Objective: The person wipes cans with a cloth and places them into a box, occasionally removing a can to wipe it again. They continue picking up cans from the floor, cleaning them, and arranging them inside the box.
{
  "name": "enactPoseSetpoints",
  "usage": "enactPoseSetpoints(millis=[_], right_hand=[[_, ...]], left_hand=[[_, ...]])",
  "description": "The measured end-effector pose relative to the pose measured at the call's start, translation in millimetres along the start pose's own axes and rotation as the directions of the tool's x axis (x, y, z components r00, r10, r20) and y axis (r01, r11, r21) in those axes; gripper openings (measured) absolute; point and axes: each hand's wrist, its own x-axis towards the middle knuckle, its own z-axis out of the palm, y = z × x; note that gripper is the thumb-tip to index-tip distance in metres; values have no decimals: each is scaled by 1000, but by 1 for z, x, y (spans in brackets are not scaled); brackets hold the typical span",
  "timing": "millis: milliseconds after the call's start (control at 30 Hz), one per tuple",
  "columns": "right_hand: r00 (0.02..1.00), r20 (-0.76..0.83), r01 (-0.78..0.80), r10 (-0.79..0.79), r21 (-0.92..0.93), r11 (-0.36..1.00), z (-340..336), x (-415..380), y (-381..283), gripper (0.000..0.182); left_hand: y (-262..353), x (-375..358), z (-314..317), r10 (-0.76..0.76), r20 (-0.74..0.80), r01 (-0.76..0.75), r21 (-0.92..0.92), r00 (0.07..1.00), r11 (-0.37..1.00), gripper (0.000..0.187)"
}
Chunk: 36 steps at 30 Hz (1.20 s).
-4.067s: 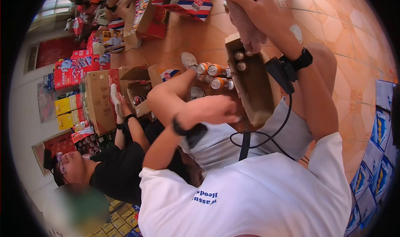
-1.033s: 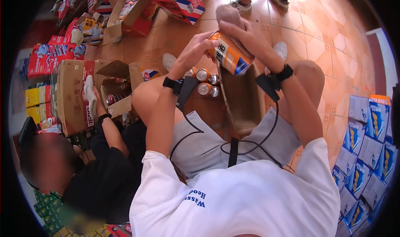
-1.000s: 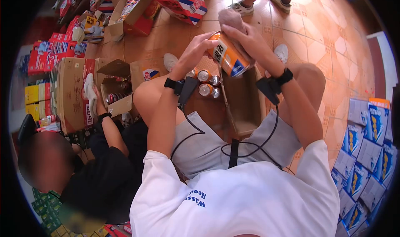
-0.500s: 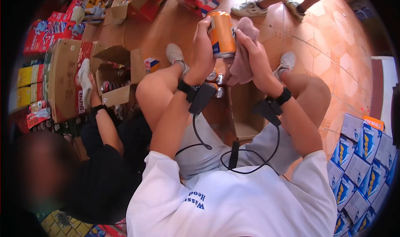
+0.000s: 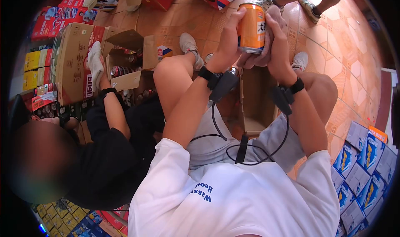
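Note:
My left hand is closed around the side of an orange drink can, held upright above my knees. On the can's other side, my right hand holds a pinkish-grey cloth against it. Part of the cloth hangs below the can, and my right fingers partly hide the rest. Between my legs stands an open cardboard box. Beside it a silver can top shows under my left wrist; other cans there are mostly hidden.
At left, a person in black reaches a white-gloved hand to a big brown carton. An open carton holds dark cans. Blue-and-white packs are stacked at right. Another person's shoes stand ahead on the tiled floor.
The view has shifted, so most things sit further right. The can has turned, showing more of its label, and the cloth in my right hand is now closer around its side.

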Motion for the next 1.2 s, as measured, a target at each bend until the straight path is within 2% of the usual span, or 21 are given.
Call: enactPoseSetpoints(millis=[67,100,167,233,300,367,400,433,500,567,633,700,767,867,933,967,1033,1067,1100,1167,1200], right_hand=[[999,2,-33,33,54,998,-3,-5,20,47],[999,7,-36,36,54,998,-1,-7,21,47],[996,32,-90,88,68,994,2,-13,23,49],[998,36,-43,42,24,999,5,-16,11,49],[999,33,16,-15,-24,1000,4,-11,1,50],[995,0,104,-104,-9,995,-2,-3,-6,50],[998,28,61,-61,-3,998,-4,-7,-16,42],[998,19,67,-67,-6,998,-3,-9,-19,42],[973,-69,202,-219,-197,959,2,-10,-21,46],[964,-60,242,-260,-215,946,-3,-2,-12,47],[952,-41,275,-302,-312,909,-1,-4,-11,51],[959,-26,254,-281,-350,902,-2,-4,-10,51],[967,-13,230,-254,-386,893,-2,-3,-9,52],[951,40,291,-307,-452,843,-4,0,-7,49],[965,154,261,-215,-441,859,-5,1,-13,51],[966,145,258,-215,-433,864,-5,1,-19,51],[980,197,143,-42,-533,834,-6,-2,-35,49],[968,221,219,-122,-494,841,-7,0,-35,47],[969,212,219,-129,-488,845,-11,5,-36,47],[961,233,243,-148,-461,853,-20,13,-38,46],[962,225,243,-153,-455,857,-19,8,-49,46]], left_hand=[[1,6,-7,10,74,-2,-115,997,993,55],[3,7,-7,13,69,-5,-114,997,993,55],[4,12,-4,45,32,-36,-238,998,970,60],[3,12,-7,45,44,-34,-221,998,975,61],[1,9,-6,-11,92,22,-119,996,993,63],[-4,1,3,-71,95,81,-106,993,991,62],[-7,-2,6,-124,88,132,-88,988,987,61],[-8,-2,7,-130,97,139,-91,987,986,61],[-8,-2,7,-111,84,115,-43,990,992,59],[-14,1,2,-80,40,80,2,996,997,62],[-14,0,0,-45,-5,45,50,999,998,66],[-14,-3,-3,38,-18,-34,169,999,985,65],[-14,0,-14,24,5,-25,224,1000,974,63],[2,-2,-22,-12,31,0,346,999,938,59],[14,0,-30,0,43,-19,434,999,901,50],[20,-1,-37,-9,44,-11,442,999,897,50],[38,-4,-46,95,34,-88,746,995,660,54],[37,-3,-59,151,-32,-57,834,988,549,59],[39,-7,-68,143,-23,-58,838,989,542,59],[44,-15,-84,92,-137,116,972,986,205,58],[41,-18,-95,86,-131,112,974,988,196,58]])
